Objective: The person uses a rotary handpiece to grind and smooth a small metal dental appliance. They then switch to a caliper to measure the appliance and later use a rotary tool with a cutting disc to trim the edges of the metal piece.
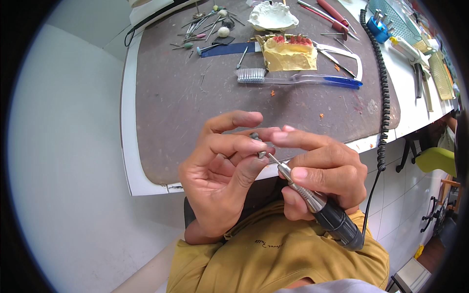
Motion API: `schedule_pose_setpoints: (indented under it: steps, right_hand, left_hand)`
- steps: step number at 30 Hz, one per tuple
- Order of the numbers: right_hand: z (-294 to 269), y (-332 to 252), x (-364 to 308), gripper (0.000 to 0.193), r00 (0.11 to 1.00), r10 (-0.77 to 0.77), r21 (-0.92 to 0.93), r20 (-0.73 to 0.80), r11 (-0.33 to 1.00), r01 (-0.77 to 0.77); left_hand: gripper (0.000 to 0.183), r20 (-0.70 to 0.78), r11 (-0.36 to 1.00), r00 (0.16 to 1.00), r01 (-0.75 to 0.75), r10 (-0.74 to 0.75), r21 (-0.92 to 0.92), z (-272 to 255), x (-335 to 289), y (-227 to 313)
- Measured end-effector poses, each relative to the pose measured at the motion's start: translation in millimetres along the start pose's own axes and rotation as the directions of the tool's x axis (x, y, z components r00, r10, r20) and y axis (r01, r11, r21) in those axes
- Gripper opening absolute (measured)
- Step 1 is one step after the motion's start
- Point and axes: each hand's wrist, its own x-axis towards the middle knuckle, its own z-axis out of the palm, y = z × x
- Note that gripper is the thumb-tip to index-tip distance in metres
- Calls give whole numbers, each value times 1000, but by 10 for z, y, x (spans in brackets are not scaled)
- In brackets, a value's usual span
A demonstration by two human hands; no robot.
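L hand (217,171) pinches small grey metal pc (262,154) btwn thumb & fingertips, R hand (330,176) grips handpiece (337,222), bit (275,158) v. near pc, both nr front edge of mat (171,107), toothbrush (303,78) & yellow model (291,56) beyond

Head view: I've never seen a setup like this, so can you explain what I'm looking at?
There is no machine arm here, only a person's bare hands, so each grip is a hand. The one picture comes from a wide fisheye camera on the person's head, looking down; that is why edges bend. The left grip pinches a small grey piece. The right grip holds a black and silver handpiece, its thin tip pointing at the piece; whether they touch is unclear. On the brown mat lie a toothbrush, a yellow dental model, a white cast and loose bits.
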Motion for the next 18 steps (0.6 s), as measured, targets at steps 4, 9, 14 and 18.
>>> schedule_pose_setpoints:
  steps: [4,9,14,18]
  right_hand:
    - [28,18,-17,30,1000,-12,39,0,999,12]
    - [24,8,-8,29,1000,-2,37,8,999,1]
    - [23,21,-8,31,1000,-22,39,10,999,22]
    - [32,23,-12,31,1000,-17,34,5,999,17]
  left_hand:
    - [17,154,991,980,-114,123,-67,-109,41,-69]
    - [19,174,991,976,-125,133,-53,-125,39,-70]
    - [15,38,996,995,-94,93,11,-15,14,-46]
    - [14,35,994,994,-105,104,29,-19,13,-48]
